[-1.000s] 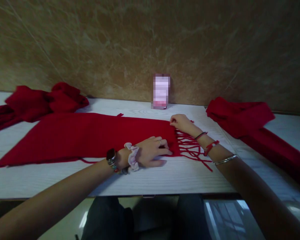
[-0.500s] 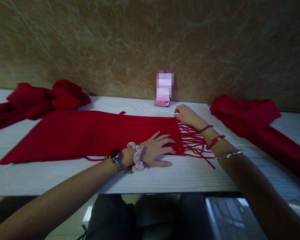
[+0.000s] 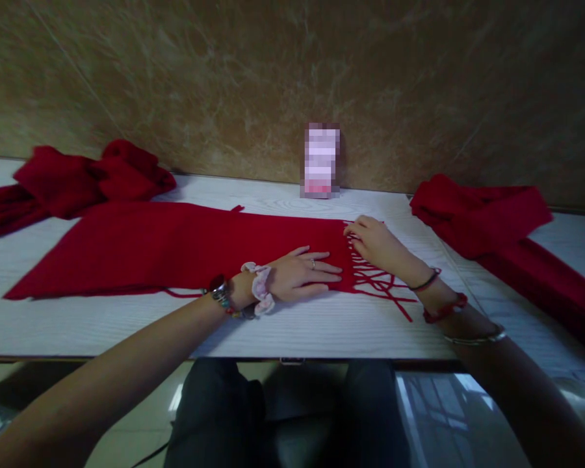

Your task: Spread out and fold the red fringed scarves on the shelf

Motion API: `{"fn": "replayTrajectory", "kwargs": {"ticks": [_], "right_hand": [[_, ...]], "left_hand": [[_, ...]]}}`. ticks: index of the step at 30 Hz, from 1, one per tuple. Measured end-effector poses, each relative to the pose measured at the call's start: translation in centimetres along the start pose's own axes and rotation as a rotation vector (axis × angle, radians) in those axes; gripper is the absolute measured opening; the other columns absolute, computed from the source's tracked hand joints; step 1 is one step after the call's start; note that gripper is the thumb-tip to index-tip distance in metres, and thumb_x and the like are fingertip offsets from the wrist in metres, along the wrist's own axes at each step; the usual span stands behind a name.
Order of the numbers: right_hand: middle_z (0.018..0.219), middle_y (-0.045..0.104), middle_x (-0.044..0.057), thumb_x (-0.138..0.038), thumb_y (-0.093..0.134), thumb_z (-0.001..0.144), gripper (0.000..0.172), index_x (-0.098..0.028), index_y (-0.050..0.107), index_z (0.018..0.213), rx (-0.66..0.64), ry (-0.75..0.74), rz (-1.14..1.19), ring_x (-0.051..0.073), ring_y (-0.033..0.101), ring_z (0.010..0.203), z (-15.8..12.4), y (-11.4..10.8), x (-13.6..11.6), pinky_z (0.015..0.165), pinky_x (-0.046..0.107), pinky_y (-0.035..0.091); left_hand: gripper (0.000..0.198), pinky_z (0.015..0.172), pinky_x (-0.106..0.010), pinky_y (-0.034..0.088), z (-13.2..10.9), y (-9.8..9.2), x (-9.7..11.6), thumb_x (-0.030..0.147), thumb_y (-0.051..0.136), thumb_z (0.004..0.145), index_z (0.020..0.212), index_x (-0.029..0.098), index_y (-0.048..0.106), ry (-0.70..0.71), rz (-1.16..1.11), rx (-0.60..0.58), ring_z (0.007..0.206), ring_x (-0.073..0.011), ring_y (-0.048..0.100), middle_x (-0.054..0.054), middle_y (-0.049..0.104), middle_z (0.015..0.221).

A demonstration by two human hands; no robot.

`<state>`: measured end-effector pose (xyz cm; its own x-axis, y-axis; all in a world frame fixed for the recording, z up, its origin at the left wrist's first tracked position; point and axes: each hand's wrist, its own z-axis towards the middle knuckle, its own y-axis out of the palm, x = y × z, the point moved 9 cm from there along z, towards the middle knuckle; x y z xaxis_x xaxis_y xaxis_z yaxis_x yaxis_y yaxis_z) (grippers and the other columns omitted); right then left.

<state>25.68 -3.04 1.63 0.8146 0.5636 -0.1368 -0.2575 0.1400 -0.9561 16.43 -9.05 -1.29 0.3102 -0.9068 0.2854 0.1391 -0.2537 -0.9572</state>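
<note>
A long red scarf [image 3: 151, 244] lies flat and folded lengthwise, with its fringe [image 3: 377, 276] spread out at the right end. My left hand [image 3: 299, 274] rests on the scarf close to that end, open, palm down and fingers stretched toward the fringe. At the fringe's upper part, my right hand [image 3: 370, 242] has its fingers bent and closed on the strands where they join the cloth. Some strands pass under this hand and are hidden. The lower strands lie loose and crossed on the white table [image 3: 273, 331].
Another red scarf [image 3: 88, 179] is bunched at the back left. A further red scarf [image 3: 482, 221] lies loosely folded on the right. A phone with a blurred screen [image 3: 320, 162] leans against the brown marbled wall [image 3: 224, 84]. The table's front edge runs above my legs.
My right hand has shifted slightly right and toward me, from the scarf's upper corner onto the fringe. My left hand stays on the cloth, its fingers closer together. The view has tilted a little.
</note>
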Motion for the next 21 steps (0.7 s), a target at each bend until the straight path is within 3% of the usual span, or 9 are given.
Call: {"fn": "replayTrajectory", "kwargs": {"ticks": [3,6,9,11,14,17,21], "right_hand": [[0.087,0.056,0.008,-0.012,0.045,0.079,0.015,-0.016,0.058,0.085,-0.071,-0.141,0.081,0.019,0.051,0.085,-0.5,0.2,-1.5,0.077,0.032,0.04],[0.083,0.055,0.006,-0.013,0.045,0.077,0.013,-0.017,0.056,0.082,-0.177,-0.202,0.139,0.017,0.05,0.08,-0.9,1.2,-2.0,0.075,0.03,0.04],[0.084,0.055,0.006,-0.011,0.045,0.074,0.014,-0.017,0.055,0.081,-0.184,-0.21,0.117,0.018,0.049,0.08,-0.8,1.5,-1.9,0.075,0.029,0.039],[0.082,0.054,0.006,-0.009,0.045,0.072,0.015,-0.016,0.055,0.08,-0.194,-0.22,0.072,0.018,0.048,0.079,-0.7,1.5,-2.1,0.074,0.029,0.039],[0.082,0.055,0.007,-0.009,0.044,0.071,0.015,-0.016,0.056,0.076,-0.239,-0.215,-0.04,0.018,0.049,0.077,-0.8,1.5,-2.0,0.07,0.028,0.039],[0.084,0.058,0.008,-0.009,0.043,0.072,0.017,-0.017,0.058,0.073,-0.31,-0.174,-0.155,0.018,0.051,0.077,-1.4,1.5,-0.7,0.067,0.028,0.038],[0.071,0.06,0.004,-0.009,0.047,0.068,0.014,-0.019,0.058,0.066,-0.427,0.028,-0.233,0.015,0.051,0.063,-3.2,1.5,4.6,0.054,0.026,0.033]], "left_hand": [[0.036,0.103,-0.048,0.022,0.2,-0.5,-0.2,0.027,0.03,0.091,0.119,0.022,0.052,-0.007,-0.02,0.019,0.126,-0.0219,0.033,-0.003,0.051,0.127],[0.038,0.103,-0.038,0.028,0.2,-1.4,-1.0,0.023,0.027,0.091,0.117,0.018,0.054,-0.026,-0.012,0.135,0.122,-0.0171,0.039,-0.006,0.051,0.127],[0.039,0.103,-0.041,0.027,-0.1,-1.8,-3.2,0.028,0.031,0.09,0.123,0.018,0.048,-0.221,0.1,0.211,0.126,-0.0202,0.034,-0.008,0.041,0.135],[0.044,0.102,-0.051,0.023,-0.4,-1.2,-4.8,0.036,0.034,0.089,0.13,0.022,0.041,-0.377,0.189,0.143,0.13,-0.027,0.024,-0.006,0.032,0.141],[0.048,0.1,-0.056,0.02,-0.6,-0.1,-5.7,0.042,0.034,0.089,0.135,0.028,0.033,-0.463,0.255,0.025,0.131,-0.0319,0.018,-0.003,0.023,0.145],[0.048,0.1,-0.055,0.021,-0.5,0.0,-5.6,0.042,0.031,0.09,0.136,0.029,0.029,-0.459,0.276,0.002,0.131,-0.032,0.017,-0.003,0.02,0.146],[0.048,0.1,-0.054,0.02,-0.4,0.0,-5.5,0.043,0.029,0.09,0.137,0.03,0.028,-0.461,0.271,-0.01,0.131,-0.0317,0.017,-0.002,0.02,0.146]]}}
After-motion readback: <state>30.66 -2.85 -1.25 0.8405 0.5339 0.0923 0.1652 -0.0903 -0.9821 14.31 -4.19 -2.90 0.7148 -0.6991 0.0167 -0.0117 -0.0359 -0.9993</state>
